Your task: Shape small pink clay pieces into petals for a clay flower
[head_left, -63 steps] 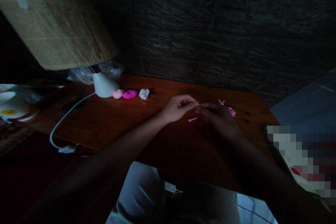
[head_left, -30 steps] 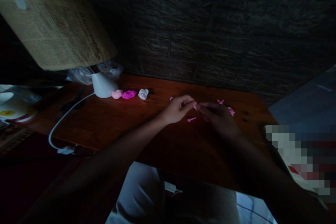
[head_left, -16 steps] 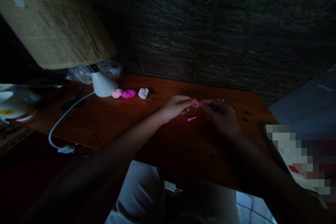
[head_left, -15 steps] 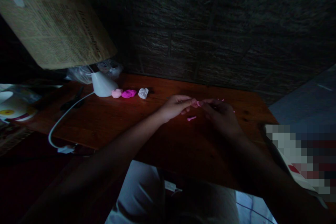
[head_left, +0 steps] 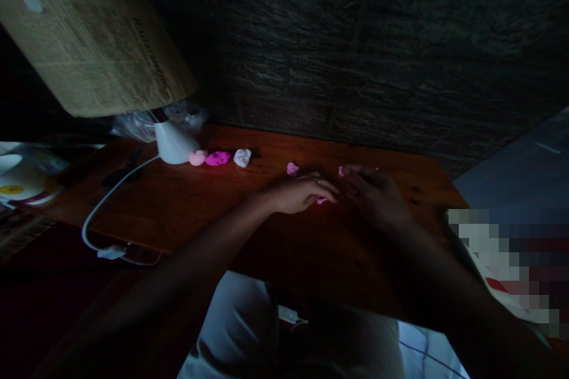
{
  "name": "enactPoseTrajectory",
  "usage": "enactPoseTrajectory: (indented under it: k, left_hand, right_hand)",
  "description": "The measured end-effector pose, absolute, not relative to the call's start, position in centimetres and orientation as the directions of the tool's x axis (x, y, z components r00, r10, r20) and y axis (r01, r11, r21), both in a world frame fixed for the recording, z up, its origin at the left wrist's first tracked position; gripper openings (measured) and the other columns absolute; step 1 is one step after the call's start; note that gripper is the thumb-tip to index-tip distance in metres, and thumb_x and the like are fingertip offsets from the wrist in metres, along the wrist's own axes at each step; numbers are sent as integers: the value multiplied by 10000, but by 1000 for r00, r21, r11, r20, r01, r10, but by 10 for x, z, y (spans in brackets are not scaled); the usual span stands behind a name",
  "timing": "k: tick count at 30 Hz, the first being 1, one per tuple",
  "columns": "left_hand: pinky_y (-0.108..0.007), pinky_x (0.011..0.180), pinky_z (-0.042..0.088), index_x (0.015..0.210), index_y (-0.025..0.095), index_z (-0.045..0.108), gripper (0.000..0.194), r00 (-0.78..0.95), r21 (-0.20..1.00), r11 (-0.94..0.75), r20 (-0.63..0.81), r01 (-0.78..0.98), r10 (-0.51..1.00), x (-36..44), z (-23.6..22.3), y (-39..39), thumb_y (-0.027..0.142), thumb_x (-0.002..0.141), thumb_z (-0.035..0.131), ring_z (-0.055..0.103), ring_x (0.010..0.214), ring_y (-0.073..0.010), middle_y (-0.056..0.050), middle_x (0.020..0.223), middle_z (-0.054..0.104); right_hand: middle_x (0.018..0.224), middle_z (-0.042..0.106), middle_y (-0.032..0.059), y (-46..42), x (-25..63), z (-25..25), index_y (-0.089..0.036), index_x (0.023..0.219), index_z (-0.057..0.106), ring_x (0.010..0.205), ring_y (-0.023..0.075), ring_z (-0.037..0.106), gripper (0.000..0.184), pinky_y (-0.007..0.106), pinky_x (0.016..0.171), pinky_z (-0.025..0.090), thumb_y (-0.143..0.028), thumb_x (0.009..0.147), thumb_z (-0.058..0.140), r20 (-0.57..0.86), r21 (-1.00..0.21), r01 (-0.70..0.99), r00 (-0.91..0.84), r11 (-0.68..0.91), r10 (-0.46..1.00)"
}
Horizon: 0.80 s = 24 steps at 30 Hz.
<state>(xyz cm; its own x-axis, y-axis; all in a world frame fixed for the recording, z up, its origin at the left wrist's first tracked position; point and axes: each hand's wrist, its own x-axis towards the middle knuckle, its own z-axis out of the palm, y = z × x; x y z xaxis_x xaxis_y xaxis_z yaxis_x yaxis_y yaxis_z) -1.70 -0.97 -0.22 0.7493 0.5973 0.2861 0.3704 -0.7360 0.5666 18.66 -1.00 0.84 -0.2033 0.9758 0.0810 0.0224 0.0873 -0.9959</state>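
Observation:
On the wooden table [head_left: 284, 237], my left hand [head_left: 302, 192] lies palm down with its fingers stretched over a small pink strip of modelling clay [head_left: 322, 201]. Whether the fingertips touch the strip is hard to see. My right hand [head_left: 377, 195] pinches a small pink piece of modelling clay [head_left: 341, 170] between thumb and fingers. Behind my left wrist sits a pink clay lump [head_left: 292, 169]. Farther left, a white lump [head_left: 242, 158], a magenta lump [head_left: 217, 158] and a pale pink lump [head_left: 198, 157] line up near the lamp base.
A lamp with a white base [head_left: 174, 145] and printed paper shade [head_left: 120, 41] stands at the left, its white cable [head_left: 91, 213] hanging over the edge. Dark scissors [head_left: 122, 172] lie nearby, beside a white cup [head_left: 20, 180]. A dark brick wall [head_left: 311, 71] closes the back.
My hands have moved apart. My left hand has let go of the pink piece and dropped toward the strip; my right hand keeps the piece. The pink lump behind my left wrist has come into view.

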Motion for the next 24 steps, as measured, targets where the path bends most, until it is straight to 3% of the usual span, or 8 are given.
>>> enactPoseTrajectory:
  k: [6,9,14,18,24]
  left_hand:
    - [-356,1081,453,1098,221,744,394,754,546,-738,266,396,601,-18,-5,-8,-6,924,473,613,1212,-168,-52,1239,734]
    - [-355,1047,459,1037,205,753,293,745,555,-736,280,388,605,-20,-4,-6,52,938,523,631,1165,-186,-74,1177,745]
    - [-358,970,462,948,198,757,193,740,570,-727,282,383,611,-22,-3,-4,124,940,578,654,1037,-206,-81,1044,735]
    - [-339,949,456,975,199,752,194,740,560,-721,258,409,621,-25,-1,-5,148,955,567,647,1014,-193,-74,1046,714]
    - [-327,950,436,994,193,754,190,751,553,-707,204,441,628,-30,3,-7,116,934,591,643,1018,-186,-71,1065,700]
  right_hand:
    - [583,526,-17,-12,188,9,-211,760,719,559,127,453,458,283,546,365,-667,734,758,126,-982,111,-239,156,963]
    - [590,531,-13,-13,186,10,-213,751,726,569,130,452,471,284,543,364,-680,706,768,106,-985,110,-231,135,967]
    - [636,558,-21,-13,183,10,-211,759,746,590,111,455,426,262,543,368,-597,617,857,6,-999,36,-206,14,978]
    - [782,669,6,-12,184,10,-229,846,780,649,116,509,427,258,577,412,-535,572,899,-19,-1000,9,-126,-18,992]
    - [859,712,7,-11,186,11,-239,913,782,650,101,512,431,246,584,404,-465,572,919,-53,-997,-49,-101,-58,994]
